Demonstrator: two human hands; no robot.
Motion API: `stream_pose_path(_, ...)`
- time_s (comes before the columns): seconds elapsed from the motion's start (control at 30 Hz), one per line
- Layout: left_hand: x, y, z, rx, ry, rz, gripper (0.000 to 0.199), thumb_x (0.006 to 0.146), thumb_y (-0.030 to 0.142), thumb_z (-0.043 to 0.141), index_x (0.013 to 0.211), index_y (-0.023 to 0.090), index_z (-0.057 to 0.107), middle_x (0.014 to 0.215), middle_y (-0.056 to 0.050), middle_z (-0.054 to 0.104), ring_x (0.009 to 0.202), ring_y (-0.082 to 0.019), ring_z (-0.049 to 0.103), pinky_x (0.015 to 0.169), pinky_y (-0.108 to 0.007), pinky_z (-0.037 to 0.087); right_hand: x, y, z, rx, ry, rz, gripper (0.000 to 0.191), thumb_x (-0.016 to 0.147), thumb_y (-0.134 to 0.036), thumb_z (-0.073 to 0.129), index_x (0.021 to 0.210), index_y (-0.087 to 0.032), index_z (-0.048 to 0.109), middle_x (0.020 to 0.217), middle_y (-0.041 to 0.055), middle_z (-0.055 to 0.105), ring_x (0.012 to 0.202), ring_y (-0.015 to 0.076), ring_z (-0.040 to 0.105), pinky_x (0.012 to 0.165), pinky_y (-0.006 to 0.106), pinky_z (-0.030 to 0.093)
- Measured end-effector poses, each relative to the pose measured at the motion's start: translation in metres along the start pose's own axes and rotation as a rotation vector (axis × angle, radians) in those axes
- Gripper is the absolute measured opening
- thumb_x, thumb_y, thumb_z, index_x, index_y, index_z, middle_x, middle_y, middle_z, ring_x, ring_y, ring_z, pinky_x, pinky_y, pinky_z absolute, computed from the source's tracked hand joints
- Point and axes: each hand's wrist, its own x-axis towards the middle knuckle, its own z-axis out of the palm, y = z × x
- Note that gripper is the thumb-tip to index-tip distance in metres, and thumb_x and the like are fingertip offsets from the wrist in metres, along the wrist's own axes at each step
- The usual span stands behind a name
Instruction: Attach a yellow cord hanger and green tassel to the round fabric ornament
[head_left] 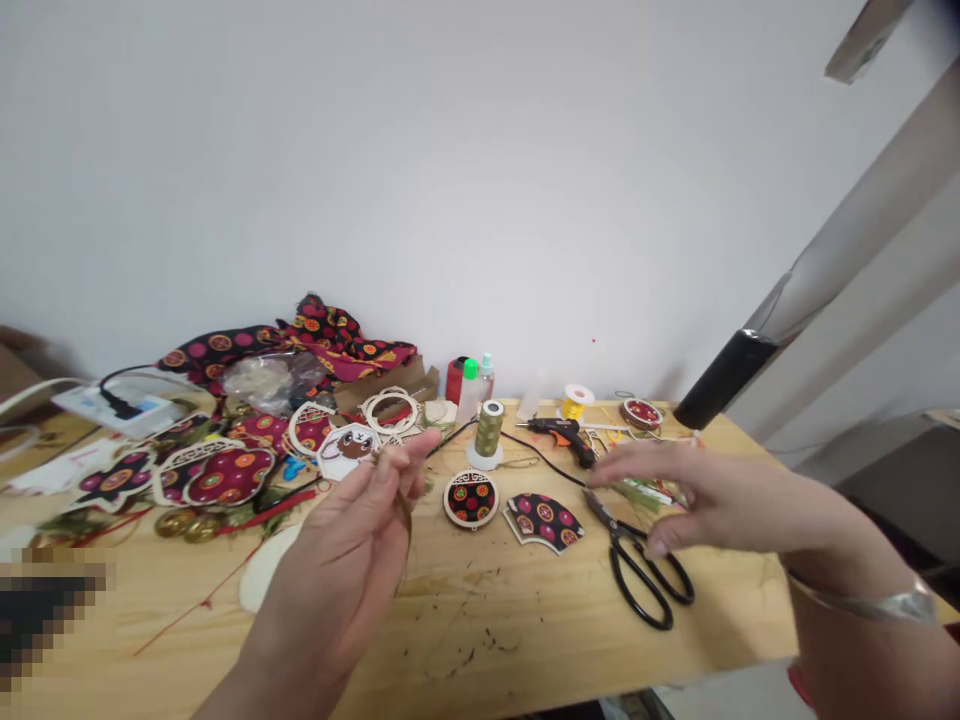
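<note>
My left hand point(349, 545) is raised over the front of the table, thumb and fingers pinched together. A thin bunch of olive thread point(407, 520) hangs from that pinch along the fingers. On the right, my right hand point(697, 500) hovers with thumb and fingers apart, holding nothing. Just under it lie black-handled scissors point(637, 570), blades pointing away. Between the hands rest a round patterned fabric pendant point(471, 500) in a pale frame and a fan-shaped fabric piece point(546, 522). Behind them stands a spool of olive thread point(489, 432).
A glue gun point(562, 435) lies behind the scissors with its black cord. Bottles point(470, 388) and a yellow spool point(576, 402) stand farther back. Decorated pieces point(225, 470), patterned cloth point(322, 335) and a power strip point(120, 408) crowd the left. Dark scraps dot the front.
</note>
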Motion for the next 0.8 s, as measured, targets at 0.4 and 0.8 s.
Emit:
stream_pose_path(0.4, -0.010, -0.022, 0.010, 0.008, -0.062, -0.165, 0.016, 0.078, 0.027, 0.070, 0.091, 0.021, 0.075, 0.128, -0.001, 0.062, 0.128, -0.017, 0.042, 0.085, -0.019, 0.047, 0.031, -0.054, 0.073, 0.623, 0.387, 0.006, 0.018, 0.086, -0.026, 0.057, 0.095, -0.026, 0.073, 0.097, 0.0037, 0.073, 0.090, 0.0199, 0.066, 0.078, 0.035, 0.053)
stream_pose_path(0.8, -0.003, -0.027, 0.007, 0.069, -0.038, -0.176, 0.031, 0.080, 0.029, 0.069, 0.111, 0.028, 0.069, 0.121, -0.001, 0.066, 0.138, -0.017, 0.028, 0.114, -0.031, 0.014, 0.076, -0.051, 0.119, 0.776, 0.786, -0.046, 0.018, 0.085, -0.022, 0.058, 0.094, -0.023, 0.073, 0.092, 0.0056, 0.071, 0.092, 0.0195, 0.063, 0.086, 0.036, 0.049)
